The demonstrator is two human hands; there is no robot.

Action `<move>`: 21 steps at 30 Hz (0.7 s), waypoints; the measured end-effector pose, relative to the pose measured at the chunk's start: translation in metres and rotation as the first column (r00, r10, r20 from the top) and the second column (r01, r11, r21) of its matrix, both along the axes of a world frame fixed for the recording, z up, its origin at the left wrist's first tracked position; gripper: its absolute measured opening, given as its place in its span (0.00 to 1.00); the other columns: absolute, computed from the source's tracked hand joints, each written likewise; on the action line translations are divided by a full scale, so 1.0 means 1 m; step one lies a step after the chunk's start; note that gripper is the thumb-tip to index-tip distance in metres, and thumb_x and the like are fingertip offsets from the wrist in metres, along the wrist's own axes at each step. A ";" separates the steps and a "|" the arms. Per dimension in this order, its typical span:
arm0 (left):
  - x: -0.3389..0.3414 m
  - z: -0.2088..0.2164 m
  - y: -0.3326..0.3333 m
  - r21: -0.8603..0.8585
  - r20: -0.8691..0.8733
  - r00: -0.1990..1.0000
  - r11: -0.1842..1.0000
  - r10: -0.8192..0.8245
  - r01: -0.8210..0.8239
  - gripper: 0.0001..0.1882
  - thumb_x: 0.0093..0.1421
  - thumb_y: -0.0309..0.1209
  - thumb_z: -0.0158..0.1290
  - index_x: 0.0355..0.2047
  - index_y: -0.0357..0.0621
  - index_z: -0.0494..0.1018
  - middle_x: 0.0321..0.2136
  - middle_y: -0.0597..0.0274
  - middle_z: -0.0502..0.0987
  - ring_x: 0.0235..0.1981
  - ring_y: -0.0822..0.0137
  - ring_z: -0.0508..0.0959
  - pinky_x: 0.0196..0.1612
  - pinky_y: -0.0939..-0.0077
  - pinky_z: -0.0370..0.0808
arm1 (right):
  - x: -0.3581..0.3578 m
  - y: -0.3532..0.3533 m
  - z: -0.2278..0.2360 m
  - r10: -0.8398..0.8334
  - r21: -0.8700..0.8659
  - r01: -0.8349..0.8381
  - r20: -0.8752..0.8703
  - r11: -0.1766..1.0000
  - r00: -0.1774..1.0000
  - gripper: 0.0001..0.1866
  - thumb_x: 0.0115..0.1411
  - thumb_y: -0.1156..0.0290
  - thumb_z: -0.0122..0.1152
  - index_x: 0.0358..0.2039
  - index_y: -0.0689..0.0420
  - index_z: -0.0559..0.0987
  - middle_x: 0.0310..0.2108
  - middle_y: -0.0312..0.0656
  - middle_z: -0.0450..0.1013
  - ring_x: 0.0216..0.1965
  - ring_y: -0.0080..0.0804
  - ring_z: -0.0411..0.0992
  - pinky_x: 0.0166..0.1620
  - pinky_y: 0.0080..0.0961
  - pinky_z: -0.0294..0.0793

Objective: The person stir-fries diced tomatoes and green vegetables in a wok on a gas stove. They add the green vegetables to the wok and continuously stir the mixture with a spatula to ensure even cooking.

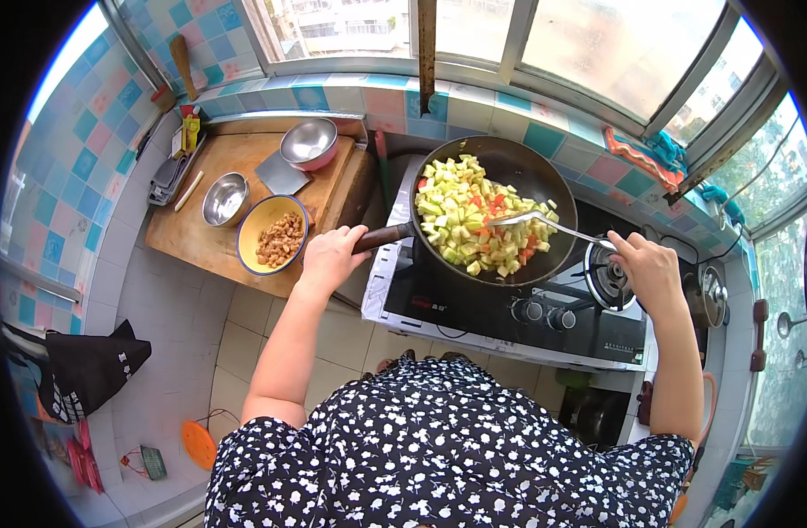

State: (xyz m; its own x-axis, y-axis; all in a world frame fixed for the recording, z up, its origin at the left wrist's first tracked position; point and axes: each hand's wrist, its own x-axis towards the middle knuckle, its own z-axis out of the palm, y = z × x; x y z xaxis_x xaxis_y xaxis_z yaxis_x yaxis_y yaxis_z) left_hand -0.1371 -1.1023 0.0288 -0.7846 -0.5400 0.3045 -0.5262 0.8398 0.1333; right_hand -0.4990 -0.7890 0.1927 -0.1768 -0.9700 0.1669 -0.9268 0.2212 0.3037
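Observation:
Closed round the dark handle of a wok (540, 172) is my left hand (331, 261). The wok sits over the left side of a black gas stove (447, 304). Diced pale green vegetable pieces (452, 207) fill its left and lower part, with orange-red bits among them. My right hand (645, 271) grips the far end of a metal spatula (557, 226), above the stove's right burner (608, 277). The spatula's blade rests among the pieces near the middle of the wok.
Left of the stove, a wooden board (187, 229) carries a yellow bowl (261, 211) of browned chunks, two metal bowls (225, 201) and a cleaver (283, 176). An orange cloth (637, 161) lies on the sill. Behind the stove runs a tiled ledge under windows.

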 end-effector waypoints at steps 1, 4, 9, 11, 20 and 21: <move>0.002 0.001 0.000 0.006 0.010 1.000 1.000 0.001 -0.001 0.21 0.51 0.41 0.62 0.44 0.55 0.72 0.29 0.63 0.76 0.32 0.59 0.79 0.34 0.64 0.75 | 0.007 0.005 0.016 -0.016 -0.018 0.016 0.042 1.000 0.999 0.17 0.56 0.62 0.61 0.47 0.48 0.79 0.24 0.36 0.70 0.28 0.34 0.74 0.31 0.29 0.70; 0.008 0.001 -0.007 0.008 0.035 0.999 1.000 0.000 -0.001 0.21 0.51 0.42 0.62 0.45 0.56 0.72 0.29 0.63 0.76 0.31 0.60 0.79 0.33 0.64 0.76 | 0.031 0.012 0.051 -0.114 0.078 0.106 0.117 0.991 0.986 0.15 0.56 0.64 0.61 0.45 0.48 0.81 0.25 0.36 0.72 0.28 0.36 0.74 0.33 0.33 0.70; 0.000 0.015 -0.024 -0.057 0.045 0.999 0.998 -0.009 0.011 0.24 0.50 0.43 0.63 0.47 0.58 0.73 0.28 0.63 0.76 0.31 0.60 0.79 0.33 0.66 0.76 | 0.037 0.009 0.009 -0.145 0.146 0.128 0.113 0.981 0.983 0.13 0.57 0.63 0.62 0.43 0.48 0.81 0.25 0.36 0.72 0.31 0.36 0.74 0.34 0.33 0.71; 0.001 0.019 -0.024 -0.012 0.105 0.994 0.999 0.043 -0.042 0.25 0.51 0.42 0.63 0.49 0.57 0.73 0.30 0.61 0.77 0.34 0.58 0.79 0.38 0.64 0.75 | 0.035 0.009 -0.015 -0.130 0.085 0.121 0.115 0.989 0.985 0.14 0.57 0.64 0.62 0.44 0.47 0.81 0.25 0.36 0.71 0.31 0.35 0.74 0.34 0.33 0.71; 0.007 0.010 0.004 0.067 0.094 0.995 0.997 0.028 -0.034 0.23 0.52 0.42 0.62 0.48 0.53 0.73 0.33 0.58 0.80 0.33 0.56 0.80 0.36 0.64 0.76 | 0.025 0.038 -0.087 -0.145 -0.055 0.158 0.187 0.986 0.971 0.22 0.54 0.66 0.65 0.51 0.47 0.77 0.26 0.36 0.70 0.30 0.34 0.73 0.33 0.32 0.72; 0.007 0.013 0.012 0.096 0.095 0.995 0.994 0.039 -0.048 0.23 0.52 0.41 0.62 0.47 0.51 0.73 0.34 0.57 0.80 0.33 0.56 0.80 0.36 0.64 0.76 | 0.024 0.039 -0.087 -0.167 -0.057 0.180 0.187 0.982 0.968 0.23 0.54 0.66 0.65 0.52 0.47 0.76 0.27 0.36 0.70 0.30 0.34 0.73 0.33 0.33 0.72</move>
